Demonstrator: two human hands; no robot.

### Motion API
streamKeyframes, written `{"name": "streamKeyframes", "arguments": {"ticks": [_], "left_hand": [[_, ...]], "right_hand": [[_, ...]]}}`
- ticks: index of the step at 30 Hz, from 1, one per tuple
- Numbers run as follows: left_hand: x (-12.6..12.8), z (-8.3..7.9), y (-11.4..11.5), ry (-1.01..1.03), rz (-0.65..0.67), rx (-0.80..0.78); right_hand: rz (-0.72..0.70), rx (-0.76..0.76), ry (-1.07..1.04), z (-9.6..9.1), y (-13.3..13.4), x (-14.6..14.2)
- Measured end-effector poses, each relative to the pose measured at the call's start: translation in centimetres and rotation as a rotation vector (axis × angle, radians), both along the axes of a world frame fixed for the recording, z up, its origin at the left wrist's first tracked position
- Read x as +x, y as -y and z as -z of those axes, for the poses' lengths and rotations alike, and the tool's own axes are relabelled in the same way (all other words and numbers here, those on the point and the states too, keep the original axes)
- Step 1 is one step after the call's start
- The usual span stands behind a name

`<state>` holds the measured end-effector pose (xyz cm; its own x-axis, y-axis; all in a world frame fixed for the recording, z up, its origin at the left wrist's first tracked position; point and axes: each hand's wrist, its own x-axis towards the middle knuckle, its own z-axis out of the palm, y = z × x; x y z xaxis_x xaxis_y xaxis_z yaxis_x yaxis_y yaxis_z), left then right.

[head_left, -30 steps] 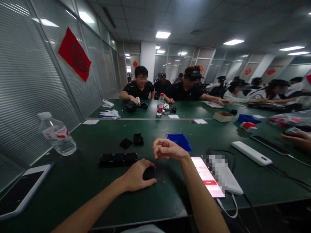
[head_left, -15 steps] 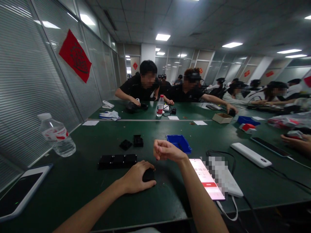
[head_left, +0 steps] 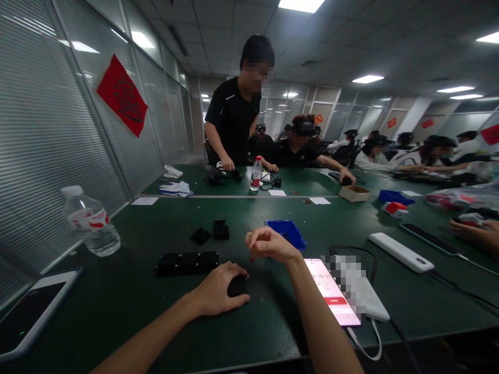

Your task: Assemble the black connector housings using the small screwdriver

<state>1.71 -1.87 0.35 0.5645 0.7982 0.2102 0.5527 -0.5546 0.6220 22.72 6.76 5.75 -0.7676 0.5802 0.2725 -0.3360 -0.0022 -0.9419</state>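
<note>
My left hand (head_left: 222, 290) rests on the green table, thumb and fingers wrapped round a small black box-shaped piece (head_left: 237, 285). My right hand (head_left: 268, 242) hovers to the right of it with its fingers curled down and pressed together. Whatever those fingertips hold, if anything, is too small to make out. Behind my right hand sits a blue tray (head_left: 297, 240), partly covered by it. Left of my left hand lies a row of three joined black blocks (head_left: 187, 262). Farther back are a flat black piece (head_left: 201, 235) and an upright black piece (head_left: 221, 229).
On the right lie a lit phone (head_left: 331, 301), a white power bank (head_left: 401, 252) and cables. A large water bottle (head_left: 95, 223) and a white-edged phone (head_left: 39, 311) are at the left. Across the table, a person (head_left: 234, 114) stands and another sits.
The person across the table has risen from a bent posture to standing. The seated person's outstretched hand has drawn back to the left. My two hands have hardly moved.
</note>
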Motion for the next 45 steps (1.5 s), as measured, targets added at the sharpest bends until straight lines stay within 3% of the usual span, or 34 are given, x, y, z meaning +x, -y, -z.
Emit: {"name": "streamKeyframes", "arguments": {"ticks": [15, 22, 27, 45], "left_hand": [[0.0, 0.0, 0.1, 0.011, 0.008, 0.004], [-0.1, 0.2, -0.1, 0.001, 0.006, 0.021], [-0.1, 0.2, -0.1, 0.015, 0.016, 0.019], [-0.1, -0.1, 0.1, 0.013, 0.013, 0.001]], "right_hand": [[-0.094, -0.083, 0.049, -1.0, 0.7, -0.2], [0.017, -0.155, 0.084, -0.8, 0.6, -0.2], [0.081, -0.125, 0.101, -0.7, 0.6, -0.5], [-0.003, -0.101, 0.015, -0.6, 0.2, -0.1]]}}
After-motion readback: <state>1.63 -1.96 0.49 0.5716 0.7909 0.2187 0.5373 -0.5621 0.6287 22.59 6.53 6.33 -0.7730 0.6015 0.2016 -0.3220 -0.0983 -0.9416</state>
